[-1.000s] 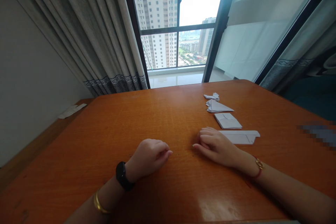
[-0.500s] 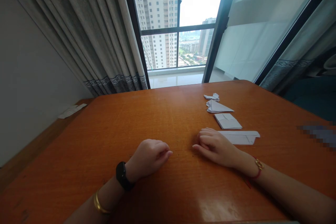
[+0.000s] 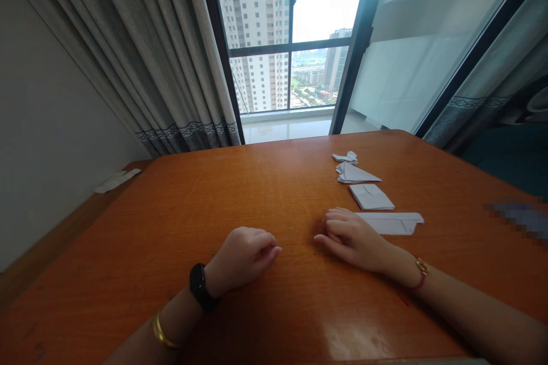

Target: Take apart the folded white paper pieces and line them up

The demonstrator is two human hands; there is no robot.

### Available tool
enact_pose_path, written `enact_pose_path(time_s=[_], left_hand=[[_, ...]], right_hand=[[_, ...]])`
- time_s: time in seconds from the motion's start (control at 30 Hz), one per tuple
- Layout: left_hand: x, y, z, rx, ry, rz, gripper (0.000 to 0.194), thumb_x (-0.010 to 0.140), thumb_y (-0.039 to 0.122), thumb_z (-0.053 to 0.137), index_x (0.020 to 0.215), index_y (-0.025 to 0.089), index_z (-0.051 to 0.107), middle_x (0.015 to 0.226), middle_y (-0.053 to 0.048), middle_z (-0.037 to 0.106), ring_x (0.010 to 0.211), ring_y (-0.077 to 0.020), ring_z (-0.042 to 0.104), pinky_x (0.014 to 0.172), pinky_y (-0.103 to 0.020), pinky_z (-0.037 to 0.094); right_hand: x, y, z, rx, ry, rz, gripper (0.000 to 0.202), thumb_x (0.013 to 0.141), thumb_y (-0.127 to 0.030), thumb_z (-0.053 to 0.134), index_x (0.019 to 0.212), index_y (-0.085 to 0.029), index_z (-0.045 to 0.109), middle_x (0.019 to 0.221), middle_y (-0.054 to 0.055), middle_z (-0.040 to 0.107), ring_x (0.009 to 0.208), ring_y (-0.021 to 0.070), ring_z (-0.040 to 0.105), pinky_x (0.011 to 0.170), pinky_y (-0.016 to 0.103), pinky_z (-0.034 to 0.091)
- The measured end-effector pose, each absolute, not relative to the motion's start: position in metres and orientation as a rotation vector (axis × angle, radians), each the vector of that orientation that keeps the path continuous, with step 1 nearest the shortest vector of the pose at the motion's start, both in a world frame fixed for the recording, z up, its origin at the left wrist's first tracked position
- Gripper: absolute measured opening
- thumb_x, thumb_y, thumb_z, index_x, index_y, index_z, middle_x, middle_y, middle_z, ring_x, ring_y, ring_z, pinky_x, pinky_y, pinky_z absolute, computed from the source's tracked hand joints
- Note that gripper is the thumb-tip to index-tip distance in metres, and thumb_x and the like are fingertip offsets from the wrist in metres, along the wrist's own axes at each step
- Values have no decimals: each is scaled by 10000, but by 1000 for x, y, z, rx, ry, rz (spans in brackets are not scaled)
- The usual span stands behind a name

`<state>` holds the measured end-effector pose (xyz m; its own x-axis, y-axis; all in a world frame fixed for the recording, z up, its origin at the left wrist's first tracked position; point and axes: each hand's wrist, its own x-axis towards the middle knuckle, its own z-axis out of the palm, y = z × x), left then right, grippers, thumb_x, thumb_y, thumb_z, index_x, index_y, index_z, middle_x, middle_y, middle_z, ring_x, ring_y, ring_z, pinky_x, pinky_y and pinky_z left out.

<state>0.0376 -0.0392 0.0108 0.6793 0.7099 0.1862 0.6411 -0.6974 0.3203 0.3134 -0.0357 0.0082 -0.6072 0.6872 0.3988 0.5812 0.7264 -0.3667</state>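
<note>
Room by a high window [image 3: 321, 0], wooden table [image 3: 192, 194] in front, daylight outside.
Grey curtain [image 3: 141, 40] gathered at left, dark patterned band [image 3: 188, 136] low down, plain wall [image 3: 51, 125] beside it. Wooden ledge [image 3: 64, 217] left of the table, pale strips [image 3: 117, 181] lying on it, can't make out what from here. Dark window frame [image 3: 261, 50]; beyond the glass, tall tower block [image 3: 257, 17], greyer building [image 3: 337, 63] further right, greenery [image 3: 314, 94] far below. Shiny pale floor [image 3: 286, 130] past the table's far edge. Right: big whitish panel [image 3: 432, 40], second curtain [image 3: 479, 94], teal surface [image 3: 509, 151], dim.
</note>
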Motion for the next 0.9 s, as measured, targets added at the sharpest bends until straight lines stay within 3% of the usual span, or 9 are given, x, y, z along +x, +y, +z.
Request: enact_pose_path(time_s=[0.9], left_hand=[[37, -38, 8, 2669, 1085, 455, 181, 909, 290, 514, 809, 192, 628, 688, 11, 622, 629, -138, 545, 620, -260, 358]], right_hand=[[315, -36, 7, -950, -2404, 254, 400, 927, -270, 491, 582, -206, 299, 583, -9, 449, 599, 143, 403, 615, 290, 297]])
